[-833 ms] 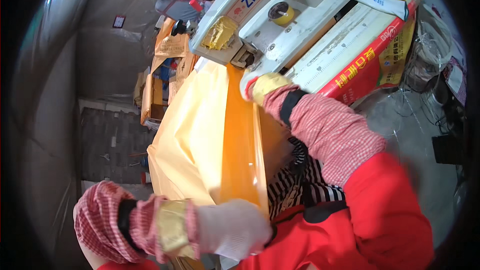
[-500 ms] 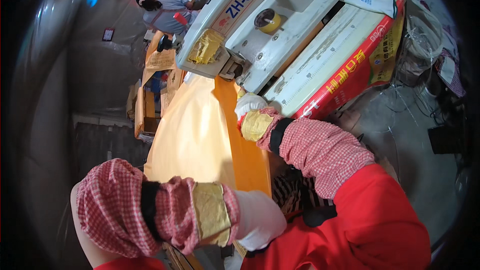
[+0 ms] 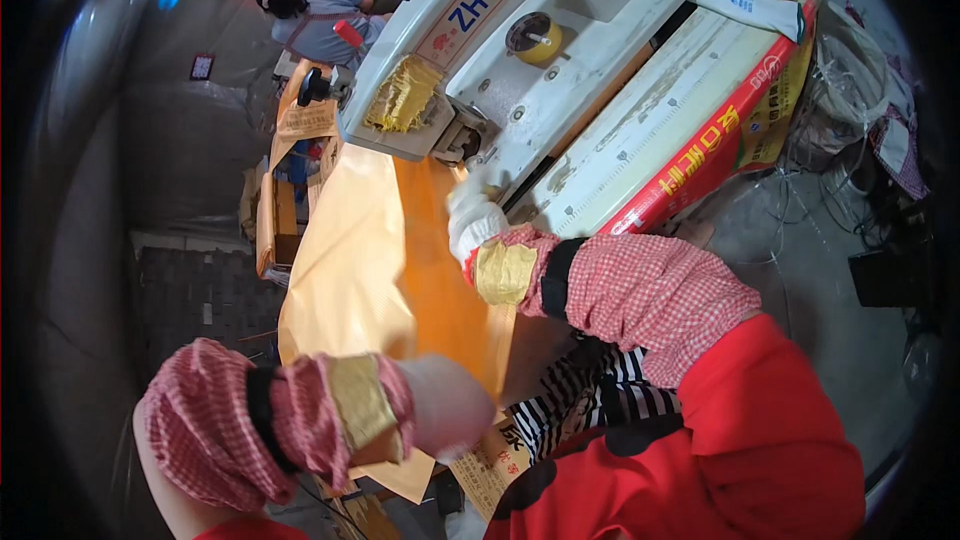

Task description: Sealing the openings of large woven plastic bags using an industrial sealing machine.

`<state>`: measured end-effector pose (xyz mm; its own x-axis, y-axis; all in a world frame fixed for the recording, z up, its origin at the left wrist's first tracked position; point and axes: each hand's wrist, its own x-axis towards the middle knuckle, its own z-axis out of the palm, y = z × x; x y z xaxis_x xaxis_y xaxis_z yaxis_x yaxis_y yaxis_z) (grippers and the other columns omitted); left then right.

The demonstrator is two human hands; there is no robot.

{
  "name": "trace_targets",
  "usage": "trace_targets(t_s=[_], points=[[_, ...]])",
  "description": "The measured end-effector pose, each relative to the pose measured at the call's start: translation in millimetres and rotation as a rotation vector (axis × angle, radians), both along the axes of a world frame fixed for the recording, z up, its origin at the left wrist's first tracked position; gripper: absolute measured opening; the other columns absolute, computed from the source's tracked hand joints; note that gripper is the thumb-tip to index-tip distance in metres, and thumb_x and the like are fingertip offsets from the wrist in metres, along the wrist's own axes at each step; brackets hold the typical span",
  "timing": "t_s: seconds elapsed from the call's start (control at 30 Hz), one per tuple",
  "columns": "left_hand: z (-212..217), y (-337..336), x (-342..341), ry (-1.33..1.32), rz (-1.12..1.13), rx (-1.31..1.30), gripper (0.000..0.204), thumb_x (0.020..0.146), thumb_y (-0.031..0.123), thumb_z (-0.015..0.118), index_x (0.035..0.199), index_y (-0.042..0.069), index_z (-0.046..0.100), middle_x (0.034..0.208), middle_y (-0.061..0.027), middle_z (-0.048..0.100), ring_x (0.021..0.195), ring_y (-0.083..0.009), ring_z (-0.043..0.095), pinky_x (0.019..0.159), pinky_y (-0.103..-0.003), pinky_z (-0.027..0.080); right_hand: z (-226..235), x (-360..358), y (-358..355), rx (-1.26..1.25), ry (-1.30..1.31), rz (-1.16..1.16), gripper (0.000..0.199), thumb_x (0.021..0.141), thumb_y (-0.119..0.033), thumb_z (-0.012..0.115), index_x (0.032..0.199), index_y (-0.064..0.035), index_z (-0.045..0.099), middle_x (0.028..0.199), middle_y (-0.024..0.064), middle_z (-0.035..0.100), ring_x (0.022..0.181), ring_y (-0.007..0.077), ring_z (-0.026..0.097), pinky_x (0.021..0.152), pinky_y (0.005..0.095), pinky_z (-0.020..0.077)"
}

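A large yellow-orange sack (image 3: 345, 250) hangs with creases below the head of a pale industrial sewing machine (image 3: 420, 50). Its upper edge reaches the machine's foot area (image 3: 462, 135). My right hand (image 3: 475, 220), in a white glove, is closed at the sack's right edge, just below that foot; its fingertips are partly hidden. Lower down, my left hand (image 3: 450, 408), also white-gloved, is at the sack's lower part. Motion smears it and its fingers do not show. Both forearms wear red checked sleeve covers with yellow tape and black bands.
A white work surface (image 3: 640, 130) with a red printed cover (image 3: 700, 140) runs to the right of the machine. A white glove (image 3: 745, 0) lies on it. Folded printed sacks (image 3: 285, 200) stand at the left. Another person (image 3: 320, 5) is at the far left. Loose strings (image 3: 840, 90) hang at right.
My left hand has moved left, and the sack's lower part has shifted left and creased. The right hand has moved slightly left. A printed sack now shows below.
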<state>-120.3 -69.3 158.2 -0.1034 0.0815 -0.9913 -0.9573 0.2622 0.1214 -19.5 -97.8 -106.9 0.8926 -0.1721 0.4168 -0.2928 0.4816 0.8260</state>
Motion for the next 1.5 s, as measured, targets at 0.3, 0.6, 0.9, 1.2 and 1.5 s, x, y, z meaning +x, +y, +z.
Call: trace_targets(t_s=[0.3,0.6,0.9,1.2,1.5], points=[[-21.0,-10.4,-34.9,0.263,0.265,-0.111,0.027,0.071,0.028,0.058,0.072,0.002,0.062,0.072,-0.0178,0.06,0.073,-0.0365,0.058,0.064,-0.044,0.046,124.3,-104.2,-41.5,-3.261,0.281,-1.08,0.02,0.07,-0.015,0.059,0.085,-0.0022,0.063,0.095,0.0191,0.06,0.087,0.0274,0.059,0.079,0.0407,0.0444],[-24.8,-19.5,-59.5,0.302,0.206,-0.204,0.033,0.072,0.033,0.059,0.073,0.001,0.062,0.074,-0.0168,0.061,0.074,-0.0369,0.058,0.065,-0.044,0.045,95.3,-74.2,-55.8,-3.382,0.747,-1.108,0.029,0.086,-0.022,0.044,0.086,0.0017,0.06,0.077,0.0135,0.064,0.066,0.0306,0.061,0.06,0.0381,0.0488],[-11.0,-18.9,-47.8,0.165,0.216,-0.295,0.024,0.067,0.023,0.059,0.077,0.003,0.066,0.076,-0.0158,0.062,0.074,-0.0354,0.06,0.064,-0.042,0.048,63.4,-62.2,-60.0,-3.303,1.02,-1.201,0.02,0.078,-0.018,0.048,0.079,-0.0017,0.06,0.07,0.0131,0.061,0.062,0.0283,0.059,0.057,0.0381,0.0476],[14.5,-51.7,17.4,-0.081,-0.109,-0.699,0.02,0.072,0.028,0.058,0.067,0.009,0.063,0.064,-0.009,0.06,0.065,-0.0289,0.06,0.058,-0.039,0.048,-11.7,-86.9,-91.0,-3.265,1.294,-1.205,0.012,0.07,-0.014,0.053,0.072,-0.0051,0.06,0.064,0.0128,0.057,0.058,0.026,0.058,0.054,0.0382,0.0464],[-19.5,-18.5,20.0,0.202,-0.03,-0.826,0.008,0.07,0.021,0.057,0.071,0.014,0.061,0.065,-0.0087,0.059,0.064,-0.0306,0.059,0.054,-0.04,0.046,29.5,-17.4,-63.7,-3.321,1.573,-1.772,0.015,0.071,-0.013,0.052,0.074,-0.0049,0.063,0.064,0.0142,0.06,0.058,0.0288,0.059,0.055,0.0391,0.0472]])
